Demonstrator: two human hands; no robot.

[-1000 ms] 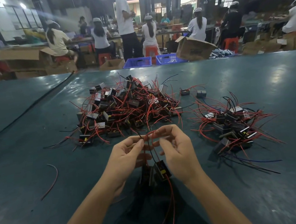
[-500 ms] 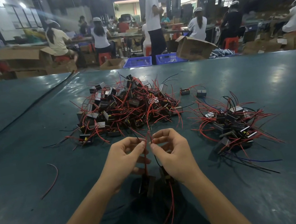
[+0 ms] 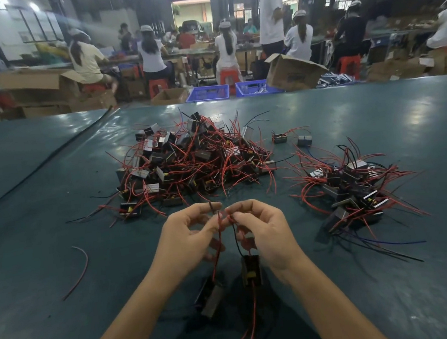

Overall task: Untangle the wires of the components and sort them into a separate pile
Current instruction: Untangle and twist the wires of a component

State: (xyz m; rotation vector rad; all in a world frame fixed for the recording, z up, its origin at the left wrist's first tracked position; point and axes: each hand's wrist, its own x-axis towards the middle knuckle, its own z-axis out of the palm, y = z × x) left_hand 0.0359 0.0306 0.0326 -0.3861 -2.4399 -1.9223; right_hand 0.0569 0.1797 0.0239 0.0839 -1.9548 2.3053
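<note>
both hands (image 3: 230, 231) raised, pinching wires (image 3: 220, 226)

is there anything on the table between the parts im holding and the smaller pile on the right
Nothing visible. The held components hang under both hands, and the table is bare across to the smaller pile.

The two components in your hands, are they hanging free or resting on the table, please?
Hanging: both components dangle from wires pinched by the left hand and right hand.
</note>
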